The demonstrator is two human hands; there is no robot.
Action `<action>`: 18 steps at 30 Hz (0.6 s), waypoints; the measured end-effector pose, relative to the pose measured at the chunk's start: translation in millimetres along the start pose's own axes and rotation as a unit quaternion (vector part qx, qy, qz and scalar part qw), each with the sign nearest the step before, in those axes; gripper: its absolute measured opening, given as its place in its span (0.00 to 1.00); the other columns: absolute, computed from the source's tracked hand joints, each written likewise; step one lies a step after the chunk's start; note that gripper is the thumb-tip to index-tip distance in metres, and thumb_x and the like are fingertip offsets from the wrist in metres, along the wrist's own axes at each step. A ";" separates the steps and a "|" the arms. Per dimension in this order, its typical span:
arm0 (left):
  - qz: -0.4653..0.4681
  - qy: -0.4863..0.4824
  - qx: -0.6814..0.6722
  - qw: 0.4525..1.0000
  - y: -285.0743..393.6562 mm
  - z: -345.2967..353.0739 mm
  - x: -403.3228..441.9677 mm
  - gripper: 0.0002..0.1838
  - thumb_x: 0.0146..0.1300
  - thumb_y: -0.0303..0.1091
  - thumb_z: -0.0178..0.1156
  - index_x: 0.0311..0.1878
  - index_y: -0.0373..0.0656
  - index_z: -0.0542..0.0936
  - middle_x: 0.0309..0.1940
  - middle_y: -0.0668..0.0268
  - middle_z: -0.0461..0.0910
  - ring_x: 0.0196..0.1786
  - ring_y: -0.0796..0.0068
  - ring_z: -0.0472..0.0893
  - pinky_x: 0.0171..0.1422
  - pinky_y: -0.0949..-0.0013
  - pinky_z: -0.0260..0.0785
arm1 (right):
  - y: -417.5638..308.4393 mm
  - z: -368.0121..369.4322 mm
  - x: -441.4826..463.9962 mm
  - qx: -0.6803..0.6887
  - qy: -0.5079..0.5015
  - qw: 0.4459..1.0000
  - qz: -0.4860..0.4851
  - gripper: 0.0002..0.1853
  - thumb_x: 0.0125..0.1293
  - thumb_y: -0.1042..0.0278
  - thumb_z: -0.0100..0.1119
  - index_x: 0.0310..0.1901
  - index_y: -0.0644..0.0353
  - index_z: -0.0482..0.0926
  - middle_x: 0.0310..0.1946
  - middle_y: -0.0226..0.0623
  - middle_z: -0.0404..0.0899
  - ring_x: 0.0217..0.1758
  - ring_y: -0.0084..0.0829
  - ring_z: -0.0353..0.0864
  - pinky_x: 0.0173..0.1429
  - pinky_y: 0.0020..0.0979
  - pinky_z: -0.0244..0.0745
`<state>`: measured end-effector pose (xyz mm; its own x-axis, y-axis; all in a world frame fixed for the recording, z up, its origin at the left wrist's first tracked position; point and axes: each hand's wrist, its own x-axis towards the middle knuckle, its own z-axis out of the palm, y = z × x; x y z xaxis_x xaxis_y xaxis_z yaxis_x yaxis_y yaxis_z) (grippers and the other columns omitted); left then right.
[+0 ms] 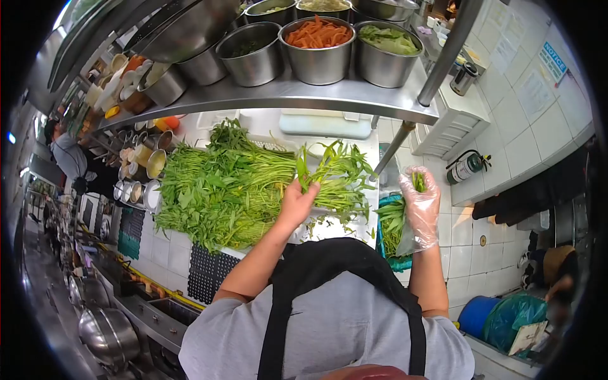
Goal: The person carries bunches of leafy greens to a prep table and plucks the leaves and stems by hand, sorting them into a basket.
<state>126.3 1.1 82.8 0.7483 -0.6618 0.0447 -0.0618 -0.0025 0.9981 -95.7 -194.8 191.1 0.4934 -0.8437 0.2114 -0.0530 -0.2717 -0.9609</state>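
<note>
My bare left hand (299,206) is closed around a few stems of leafy greens (304,170) that look like water spinach. It is above the right end of a big heap of the same greens (215,190) on the white table. More loose stalks (348,168) lie just beyond its fingers. My right hand (423,212), in a clear plastic glove, is raised off the table's right side with its fingers curled around a small bunch of green leaves (418,182). Below it, a teal basket (398,263) holds more of the greens.
Overhead, a steel shelf (266,107) carries metal pots, one with cut carrots (318,35). Its post (394,149) stands between my hands. A white cutting board (325,125) lies at the back. Another person (66,152) stands far left; someone else is at the right edge.
</note>
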 end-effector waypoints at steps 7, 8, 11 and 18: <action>-0.012 -0.006 0.101 0.995 -0.4 9.5 10.1 0.26 0.89 0.49 0.53 0.62 0.31 0.83 0.54 0.58 0.87 0.58 0.71 0.81 0.68 0.66 0.71 | -0.5 -23.7 -4.8 0.032 0.030 0.999 0.025 0.04 0.79 0.74 0.68 0.48 0.65 0.87 0.41 0.28 0.87 0.46 0.18 0.80 0.55 0.27 0.77; 0.011 -0.005 0.102 0.995 -0.7 12.1 11.1 0.25 0.89 0.49 0.52 0.57 0.31 0.82 0.46 0.55 0.86 0.50 0.63 0.81 0.61 0.60 0.72 | -0.1 -25.9 -4.2 0.016 0.035 0.999 0.021 0.05 0.79 0.74 0.67 0.49 0.65 0.87 0.41 0.28 0.87 0.47 0.18 0.80 0.56 0.27 0.77; -0.017 -0.044 0.146 0.988 -1.2 12.0 10.9 0.27 0.92 0.50 0.46 0.60 0.32 0.82 0.52 0.58 0.87 0.56 0.67 0.82 0.66 0.62 0.72 | -7.1 -26.5 -5.8 0.006 0.018 1.000 0.024 0.05 0.79 0.73 0.67 0.49 0.65 0.87 0.41 0.28 0.87 0.47 0.18 0.81 0.56 0.27 0.77; 0.019 -0.027 0.105 0.994 -1.0 20.5 5.3 0.21 0.90 0.43 0.51 0.57 0.32 0.82 0.47 0.63 0.85 0.51 0.74 0.80 0.59 0.64 0.73 | -9.3 -23.6 -10.3 -0.060 -0.011 0.998 -0.024 0.06 0.77 0.72 0.70 0.49 0.65 0.88 0.43 0.31 0.89 0.50 0.22 0.84 0.59 0.30 0.79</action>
<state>116.8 -17.7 81.2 0.7061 -0.7042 0.0743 -0.2301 -0.1290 0.9646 -120.8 -194.6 202.1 0.5165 -0.8182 0.2523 -0.1319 -0.3672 -0.9208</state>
